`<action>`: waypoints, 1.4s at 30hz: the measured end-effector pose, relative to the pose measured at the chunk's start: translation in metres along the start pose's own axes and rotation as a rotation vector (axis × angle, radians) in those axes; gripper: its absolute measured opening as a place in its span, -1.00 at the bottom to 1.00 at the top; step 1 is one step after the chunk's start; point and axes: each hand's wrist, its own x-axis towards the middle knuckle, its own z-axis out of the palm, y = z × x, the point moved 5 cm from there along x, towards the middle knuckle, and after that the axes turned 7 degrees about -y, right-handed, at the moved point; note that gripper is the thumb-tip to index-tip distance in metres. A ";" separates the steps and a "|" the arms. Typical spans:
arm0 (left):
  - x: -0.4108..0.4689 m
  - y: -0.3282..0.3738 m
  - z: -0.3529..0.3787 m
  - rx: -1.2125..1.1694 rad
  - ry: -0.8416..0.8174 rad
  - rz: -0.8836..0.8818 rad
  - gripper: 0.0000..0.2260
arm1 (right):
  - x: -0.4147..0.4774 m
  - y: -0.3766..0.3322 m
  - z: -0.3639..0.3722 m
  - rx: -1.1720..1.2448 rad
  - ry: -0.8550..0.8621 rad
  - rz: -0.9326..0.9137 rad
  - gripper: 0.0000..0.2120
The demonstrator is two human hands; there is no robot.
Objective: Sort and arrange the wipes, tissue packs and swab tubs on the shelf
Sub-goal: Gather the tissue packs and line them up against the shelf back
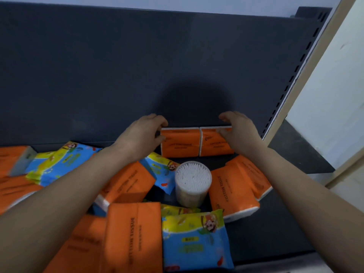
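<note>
Two upright tissue packs (pixel 185 146), both orange, are stood side by side and touching at the back of the shelf (pixel 275 223), against the dark back panel (pixel 137 66). The left pack (pixel 177 140) is gripped at its end by the curled fingers (pixel 163 121) of the left hand (pixel 141 134). The right pack (pixel 213 146) is gripped by the right hand (pixel 240 133), with fingers curled over its top. Just in front, a swab tub (pixel 192 184) is stood upright. Loose tissue packs (pixel 134 233) and blue wipes packs (pixel 197 239) are scattered around it.

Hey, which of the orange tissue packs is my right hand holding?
The right upright pack against the back panel; your right hand grips its right end. Your left hand holds the left upright pack; the others lie loose in front.
</note>
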 end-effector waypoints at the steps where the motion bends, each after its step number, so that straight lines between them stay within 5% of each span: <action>1: -0.007 -0.004 -0.006 -0.015 0.015 -0.001 -0.73 | -0.001 -0.012 0.001 -0.007 -0.002 -0.023 -0.62; 21: -0.186 -0.140 -0.088 -0.014 0.101 -0.127 -0.76 | -0.042 -0.241 0.082 -0.061 -0.261 -0.270 -0.51; 35: -0.121 -0.043 -0.048 -0.107 -0.024 0.079 -0.72 | -0.068 -0.138 0.046 -0.249 -0.384 0.065 -0.33; 42: -0.097 -0.049 -0.048 -0.037 -0.016 -0.012 -0.71 | -0.053 -0.115 0.051 -0.203 -0.458 0.034 -0.33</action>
